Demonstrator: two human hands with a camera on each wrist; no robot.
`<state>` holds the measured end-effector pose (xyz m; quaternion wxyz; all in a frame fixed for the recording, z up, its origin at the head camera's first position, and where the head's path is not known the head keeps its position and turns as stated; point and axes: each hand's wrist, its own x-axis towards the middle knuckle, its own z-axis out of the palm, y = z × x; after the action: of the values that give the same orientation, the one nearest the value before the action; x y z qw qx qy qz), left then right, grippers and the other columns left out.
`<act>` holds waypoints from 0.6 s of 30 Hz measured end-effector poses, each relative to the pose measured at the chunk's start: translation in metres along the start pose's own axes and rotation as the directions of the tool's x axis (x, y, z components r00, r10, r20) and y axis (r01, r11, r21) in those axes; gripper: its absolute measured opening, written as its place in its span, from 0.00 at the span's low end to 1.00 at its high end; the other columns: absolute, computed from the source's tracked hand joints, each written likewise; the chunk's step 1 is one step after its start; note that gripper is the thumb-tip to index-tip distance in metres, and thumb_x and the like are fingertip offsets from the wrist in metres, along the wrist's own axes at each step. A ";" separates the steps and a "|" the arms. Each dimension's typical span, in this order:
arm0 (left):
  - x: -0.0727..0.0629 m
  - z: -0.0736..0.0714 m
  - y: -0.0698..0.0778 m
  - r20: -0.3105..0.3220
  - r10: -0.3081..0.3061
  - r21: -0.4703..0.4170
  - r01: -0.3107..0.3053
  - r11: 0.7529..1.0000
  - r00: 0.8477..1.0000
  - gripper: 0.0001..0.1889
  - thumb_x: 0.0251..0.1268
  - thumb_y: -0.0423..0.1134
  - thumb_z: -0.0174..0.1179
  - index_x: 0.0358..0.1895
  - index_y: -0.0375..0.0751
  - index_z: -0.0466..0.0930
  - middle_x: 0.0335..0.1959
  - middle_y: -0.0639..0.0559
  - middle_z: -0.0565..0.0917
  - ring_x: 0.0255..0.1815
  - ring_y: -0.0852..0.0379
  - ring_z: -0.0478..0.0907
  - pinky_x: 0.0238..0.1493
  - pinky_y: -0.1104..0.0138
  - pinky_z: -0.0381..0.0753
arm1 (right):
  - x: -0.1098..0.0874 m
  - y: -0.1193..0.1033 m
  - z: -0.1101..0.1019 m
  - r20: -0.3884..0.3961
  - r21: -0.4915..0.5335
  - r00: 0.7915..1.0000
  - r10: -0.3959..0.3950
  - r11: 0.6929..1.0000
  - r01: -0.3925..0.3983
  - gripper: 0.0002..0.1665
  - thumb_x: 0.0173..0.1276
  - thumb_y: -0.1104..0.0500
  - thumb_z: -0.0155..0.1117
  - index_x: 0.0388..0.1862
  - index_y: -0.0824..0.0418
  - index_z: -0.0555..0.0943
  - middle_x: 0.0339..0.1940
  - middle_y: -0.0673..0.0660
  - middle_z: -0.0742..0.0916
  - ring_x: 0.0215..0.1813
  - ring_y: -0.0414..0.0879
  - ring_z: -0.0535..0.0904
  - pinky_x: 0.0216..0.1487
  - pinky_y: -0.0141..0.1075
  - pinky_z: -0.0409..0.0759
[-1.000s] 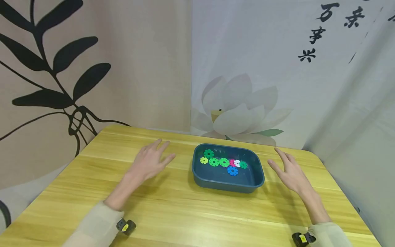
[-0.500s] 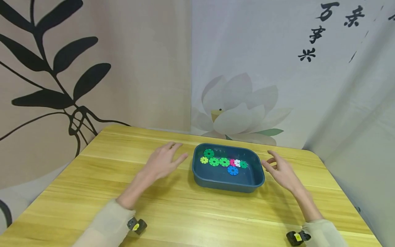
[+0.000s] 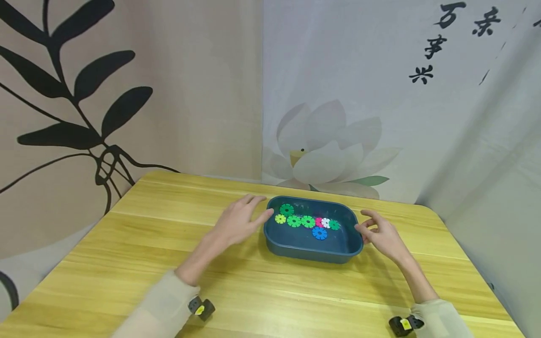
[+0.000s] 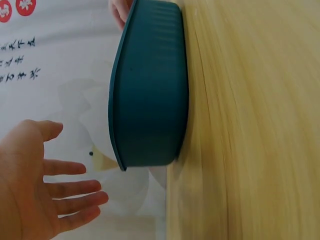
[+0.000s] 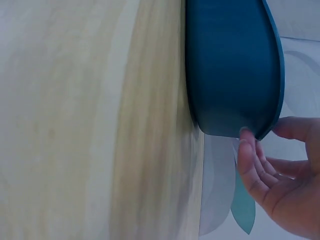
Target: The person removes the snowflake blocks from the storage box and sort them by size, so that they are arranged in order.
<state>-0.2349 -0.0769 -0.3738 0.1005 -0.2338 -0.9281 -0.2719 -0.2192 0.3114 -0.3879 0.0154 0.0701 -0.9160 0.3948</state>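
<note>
There's this dark blue bin [image 3: 308, 254] with flower-shaped discs [image 3: 305, 222] in it, on the desk [image 3: 262, 295] between the left hand [image 3: 234, 223], spread loosely and gripping nothing just beside it, and the right hand [image 3: 385, 239], pinching its rim.

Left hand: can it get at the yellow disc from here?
Likely yes. The left hand is open by the left end of the tray; the yellow disc lies near that end, with nothing over it. Only the tray's side is between, so it would reach over.
</note>
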 end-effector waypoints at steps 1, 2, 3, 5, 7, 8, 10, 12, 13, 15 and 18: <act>0.001 0.001 0.002 0.001 0.003 -0.002 -0.003 1.000 1.000 0.32 0.77 0.61 0.48 0.69 0.38 0.73 0.66 0.39 0.76 0.65 0.38 0.75 0.64 0.45 0.72 | 0.000 0.000 0.000 0.002 -0.001 1.000 0.002 1.000 -0.002 0.35 0.76 0.55 0.62 0.73 0.72 0.64 0.42 0.61 0.84 0.31 0.51 0.84 0.39 0.41 0.81; 0.002 0.002 0.003 0.001 0.007 -0.005 -0.007 1.000 1.000 0.32 0.77 0.60 0.49 0.69 0.38 0.73 0.65 0.39 0.77 0.64 0.38 0.75 0.64 0.46 0.72 | 0.000 0.000 0.001 0.003 0.000 1.000 0.002 1.000 -0.002 0.34 0.75 0.56 0.62 0.72 0.72 0.65 0.41 0.61 0.84 0.30 0.52 0.84 0.38 0.40 0.80; 0.003 0.003 0.005 0.002 0.010 -0.012 -0.010 1.000 1.000 0.32 0.77 0.60 0.49 0.69 0.38 0.73 0.66 0.39 0.77 0.65 0.39 0.75 0.64 0.46 0.73 | 0.001 0.001 0.001 0.003 -0.001 1.000 0.001 1.000 -0.001 0.33 0.75 0.57 0.62 0.71 0.72 0.67 0.40 0.61 0.84 0.30 0.53 0.83 0.36 0.40 0.79; 0.005 0.006 0.010 0.005 0.019 -0.020 -0.019 1.000 1.000 0.31 0.77 0.59 0.50 0.69 0.38 0.74 0.66 0.40 0.77 0.65 0.40 0.75 0.64 0.47 0.73 | 0.001 0.002 0.002 0.001 0.003 1.000 -0.001 1.000 0.001 0.30 0.75 0.58 0.62 0.69 0.72 0.70 0.39 0.60 0.84 0.29 0.55 0.83 0.34 0.39 0.78; 0.007 0.009 0.015 0.003 0.026 -0.030 -0.026 0.999 1.000 0.30 0.77 0.58 0.51 0.68 0.38 0.74 0.65 0.41 0.77 0.65 0.40 0.75 0.64 0.48 0.73 | 0.001 0.002 0.002 -0.004 0.004 1.000 -0.008 1.000 0.008 0.27 0.74 0.59 0.62 0.67 0.72 0.73 0.38 0.60 0.84 0.27 0.55 0.83 0.33 0.38 0.78; 0.008 0.010 0.017 0.004 0.028 -0.035 -0.028 0.999 1.000 0.30 0.77 0.57 0.51 0.68 0.38 0.74 0.65 0.41 0.77 0.65 0.40 0.75 0.65 0.48 0.73 | 0.001 0.002 0.002 -0.007 0.003 1.000 -0.010 1.000 0.010 0.26 0.74 0.60 0.62 0.66 0.72 0.73 0.38 0.60 0.84 0.27 0.55 0.83 0.32 0.38 0.78; 0.009 0.012 0.022 0.011 0.028 -0.040 -0.028 0.999 1.000 0.29 0.77 0.57 0.52 0.68 0.38 0.75 0.65 0.41 0.77 0.65 0.41 0.75 0.65 0.48 0.73 | 0.001 0.003 0.003 -0.007 -0.001 1.000 -0.008 1.000 0.008 0.25 0.75 0.60 0.61 0.65 0.72 0.74 0.38 0.60 0.84 0.26 0.54 0.82 0.31 0.36 0.76; 0.010 0.015 0.026 0.018 0.032 -0.046 -0.031 0.998 0.999 0.29 0.76 0.57 0.52 0.67 0.38 0.75 0.65 0.42 0.77 0.65 0.41 0.75 0.65 0.48 0.73 | 0.001 0.003 0.004 -0.005 -0.006 1.000 -0.006 1.000 0.006 0.25 0.75 0.59 0.60 0.65 0.72 0.74 0.39 0.59 0.83 0.26 0.54 0.82 0.30 0.34 0.73; 0.011 0.016 0.028 0.024 0.035 -0.051 -0.034 0.998 0.999 0.29 0.76 0.57 0.52 0.67 0.38 0.74 0.64 0.42 0.77 0.65 0.42 0.75 0.65 0.49 0.73 | 0.001 0.003 0.004 -0.003 -0.007 1.000 -0.004 1.000 0.004 0.25 0.75 0.59 0.60 0.65 0.73 0.74 0.39 0.60 0.83 0.26 0.54 0.82 0.30 0.34 0.73; 0.012 0.019 0.032 0.041 0.039 -0.060 -0.036 0.998 0.998 0.29 0.76 0.57 0.52 0.68 0.38 0.74 0.64 0.42 0.77 0.65 0.42 0.75 0.64 0.49 0.73 | 0.001 0.002 0.004 0.002 -0.002 1.000 -0.001 1.000 0.001 0.25 0.76 0.59 0.59 0.65 0.73 0.74 0.39 0.60 0.83 0.26 0.54 0.82 0.30 0.34 0.72; 0.014 0.023 0.037 0.057 0.040 -0.079 -0.036 0.996 0.998 0.29 0.76 0.56 0.52 0.68 0.38 0.74 0.65 0.42 0.77 0.65 0.42 0.75 0.64 0.48 0.74 | 0.000 0.002 0.004 0.005 0.005 1.000 0.001 1.000 -0.001 0.25 0.76 0.60 0.58 0.65 0.73 0.74 0.39 0.60 0.82 0.25 0.54 0.82 0.30 0.34 0.72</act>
<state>-0.2307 -0.0313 -0.3713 0.0692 -0.2630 -0.9146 -0.2991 -0.2197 0.3094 -0.3920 0.0129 0.0706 -0.9151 0.3967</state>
